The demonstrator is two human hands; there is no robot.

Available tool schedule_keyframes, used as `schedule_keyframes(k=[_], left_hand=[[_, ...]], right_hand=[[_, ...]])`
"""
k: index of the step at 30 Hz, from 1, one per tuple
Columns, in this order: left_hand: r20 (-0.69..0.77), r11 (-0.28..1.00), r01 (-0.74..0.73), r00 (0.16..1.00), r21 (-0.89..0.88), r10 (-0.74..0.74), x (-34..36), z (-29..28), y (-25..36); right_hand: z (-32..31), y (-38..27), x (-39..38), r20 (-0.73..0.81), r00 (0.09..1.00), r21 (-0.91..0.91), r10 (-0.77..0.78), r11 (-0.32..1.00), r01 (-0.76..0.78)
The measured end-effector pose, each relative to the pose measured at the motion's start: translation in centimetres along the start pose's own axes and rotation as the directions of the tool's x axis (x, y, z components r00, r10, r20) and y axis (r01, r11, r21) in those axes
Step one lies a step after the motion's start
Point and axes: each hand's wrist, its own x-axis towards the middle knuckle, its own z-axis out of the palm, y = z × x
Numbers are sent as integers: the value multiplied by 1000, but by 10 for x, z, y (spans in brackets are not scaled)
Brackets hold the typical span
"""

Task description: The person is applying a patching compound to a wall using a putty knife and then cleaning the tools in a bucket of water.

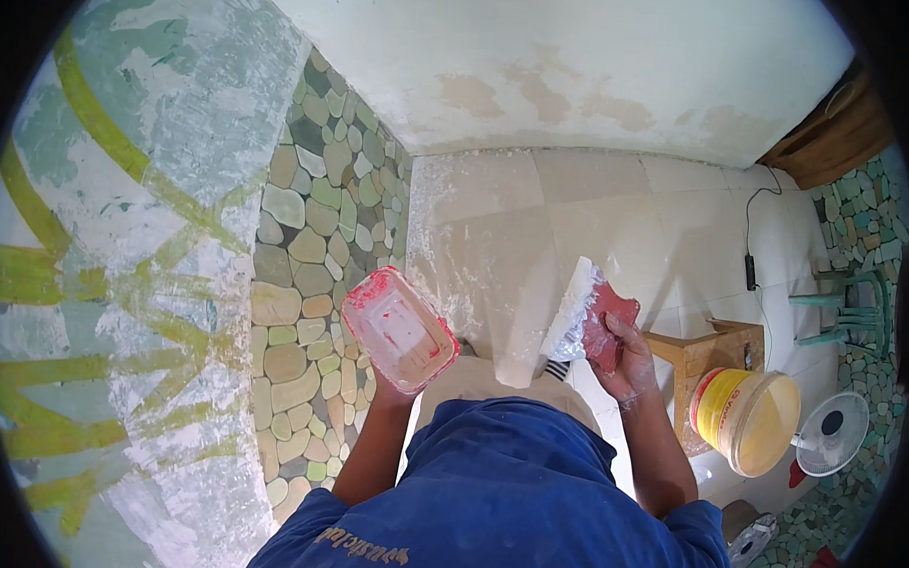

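My left hand (397,392) supports a shallow rectangular plastic tub (401,332) from below, its fingers mostly hidden under it. The tub has a red-smeared rim and whitish residue inside, and it tilts so its inside faces up. On the other side, my right hand (628,364) grips a red putty spreader (607,327), thumb across its face. Thick white putty (577,313) coats the spreader's left edge. The two tools are held apart, above the floor in front of my body.
A wall with pebble cladding (309,279) and patchy green-and-white paint (173,304) rises at left. Ahead stands a white wall (583,58) with brownish patches. At right, a yellow bucket (740,419) rests by a wooden stool (702,358), near a fan (832,433), green chair (854,313) and cable (749,272).
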Motion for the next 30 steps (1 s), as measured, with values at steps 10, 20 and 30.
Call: schedule_keyframes(k=[10, 20, 30], left_hand=[[72, 987, 67, 996, -148, -57, 96, -27, 123], [115, 962, 184, 971, 199, -210, 213, -36, 224], [143, 859, 507, 847, 74, -512, 374, 58, 191]], right_hand=[[72, 65, 123, 40, 998, -51, 38, 998, -36], [108, 108, 216, -25, 997, 95, -74, 993, 76], [36, 42, 318, -229, 934, 179, -274, 931, 317]])
